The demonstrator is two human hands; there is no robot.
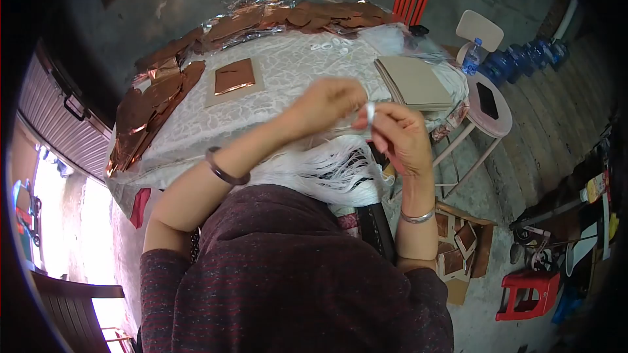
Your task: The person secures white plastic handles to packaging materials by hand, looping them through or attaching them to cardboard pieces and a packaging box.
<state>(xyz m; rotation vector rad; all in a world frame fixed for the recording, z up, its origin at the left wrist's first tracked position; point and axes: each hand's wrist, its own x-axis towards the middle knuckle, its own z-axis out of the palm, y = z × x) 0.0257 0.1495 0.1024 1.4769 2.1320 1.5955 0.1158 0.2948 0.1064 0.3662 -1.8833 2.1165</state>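
My left hand (pixel 330 103), slightly blurred, has its fingers curled together above the table's front edge; what they hold, if anything, cannot be made out. Close to its right, my right hand (pixel 402 132) has bent fingers, with a small white thread loop (pixel 371 115) at the fingertips. Below both hands, a large bundle of white thread (pixel 327 170) lies across my lap. A copper-coloured foil sheet (pixel 234 77) rests on a grey-brown board (pixel 256 87) at the table's left. To the right is a stack of grey-brown boards (pixel 415 82).
Copper foil scraps (pixel 307 16) line the back and left of the lace-covered table (pixel 281 59). Several small white loops (pixel 333 44) lie near the back. On the right, a stool (pixel 494 117) bears a phone (pixel 487 100) and bottle (pixel 472 57). A red stool (pixel 526 294) stands lower right.
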